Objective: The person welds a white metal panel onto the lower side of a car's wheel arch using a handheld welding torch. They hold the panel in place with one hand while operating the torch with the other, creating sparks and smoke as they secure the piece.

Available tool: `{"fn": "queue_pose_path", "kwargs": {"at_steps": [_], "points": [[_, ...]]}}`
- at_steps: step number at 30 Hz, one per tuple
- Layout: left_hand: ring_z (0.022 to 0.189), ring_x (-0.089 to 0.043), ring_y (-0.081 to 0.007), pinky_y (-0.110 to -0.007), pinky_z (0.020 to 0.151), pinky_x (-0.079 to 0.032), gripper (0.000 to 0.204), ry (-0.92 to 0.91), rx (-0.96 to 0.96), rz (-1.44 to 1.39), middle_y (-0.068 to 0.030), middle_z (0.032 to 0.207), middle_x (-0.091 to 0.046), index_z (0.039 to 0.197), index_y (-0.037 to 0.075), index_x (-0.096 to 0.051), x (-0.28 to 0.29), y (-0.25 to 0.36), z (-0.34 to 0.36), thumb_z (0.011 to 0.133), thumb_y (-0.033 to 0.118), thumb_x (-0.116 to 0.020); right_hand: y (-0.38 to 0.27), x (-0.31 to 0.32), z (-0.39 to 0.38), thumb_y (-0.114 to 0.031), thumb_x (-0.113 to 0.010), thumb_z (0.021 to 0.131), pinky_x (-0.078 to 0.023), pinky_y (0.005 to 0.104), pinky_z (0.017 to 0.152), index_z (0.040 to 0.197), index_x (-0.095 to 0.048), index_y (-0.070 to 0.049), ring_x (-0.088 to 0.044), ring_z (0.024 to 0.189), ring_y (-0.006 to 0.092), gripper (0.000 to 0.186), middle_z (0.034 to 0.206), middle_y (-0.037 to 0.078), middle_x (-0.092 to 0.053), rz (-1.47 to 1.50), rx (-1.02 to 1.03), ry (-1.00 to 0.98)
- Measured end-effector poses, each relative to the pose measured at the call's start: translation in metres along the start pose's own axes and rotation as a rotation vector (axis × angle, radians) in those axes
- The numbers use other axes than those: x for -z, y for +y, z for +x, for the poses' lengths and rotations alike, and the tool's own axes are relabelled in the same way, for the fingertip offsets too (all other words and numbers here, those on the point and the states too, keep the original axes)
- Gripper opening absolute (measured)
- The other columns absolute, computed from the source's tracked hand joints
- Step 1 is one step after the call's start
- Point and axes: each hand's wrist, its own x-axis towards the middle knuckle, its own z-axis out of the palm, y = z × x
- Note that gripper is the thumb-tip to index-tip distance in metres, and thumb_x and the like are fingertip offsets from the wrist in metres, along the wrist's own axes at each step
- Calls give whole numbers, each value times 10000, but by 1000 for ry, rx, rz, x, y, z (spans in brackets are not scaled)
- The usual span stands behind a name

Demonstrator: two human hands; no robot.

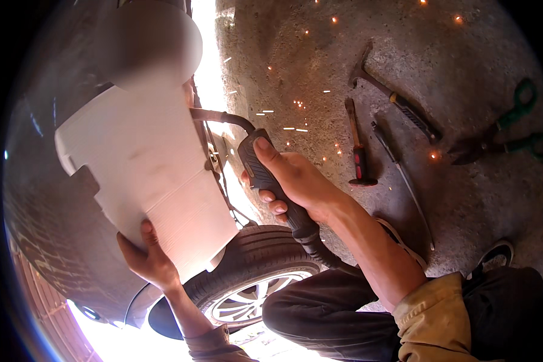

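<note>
My right hand is closed around the black handle of a welding torch, its thumb lying along the top. The torch's bent neck points left, and its tip is hidden behind a pale cardboard sheet. A thick cable leaves the handle's lower end toward my knee. With my left hand I hold the sheet at its lower edge, thumb on the near face. The cardboard stands against a dark car body, beside a very bright strip of light. Orange sparks scatter over the floor to the right.
On the concrete floor at right lie a hammer, a red-and-black screwdriver, a thin hose-like rod and green-handled snips. A car wheel is below the cardboard. My bent knee is beside it.
</note>
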Motion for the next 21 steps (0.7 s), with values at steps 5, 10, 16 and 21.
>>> {"fn": "queue_pose_path", "kwargs": {"at_steps": [5,10,16,21], "points": [[962,-620,-285,-371,777,-517,663,117,42,-101,-225,1117,-594,1257,-106,-486,2,-6,1,910,436,-649,6,5,-2,-761,-453,848,-388,266,409,904,-587,-48,-399,425,64,727,588,-23,-444,17,-10,28],[961,-620,-289,-371,759,-521,650,104,64,-119,-241,1136,-579,1267,-111,-476,10,-8,1,909,400,-656,4,3,0,-762,-455,845,-382,255,394,873,-580,-50,-405,421,63,724,582,-23,-441,15,5,2],[953,-619,-287,-367,748,-519,642,92,56,-89,-237,1122,-579,1267,-112,-476,10,-7,-2,913,394,-650,8,1,4,-761,-450,848,-375,247,361,828,-563,-38,-411,398,60,733,558,-29,-430,-23,56,-5],[910,-610,-262,-355,748,-505,621,79,25,-102,-205,1056,-597,1214,-103,-509,5,-9,-5,920,429,-639,8,0,5,-764,-450,845,-375,248,359,817,-556,-35,-412,397,60,737,557,-24,-444,-43,69,8]]}}
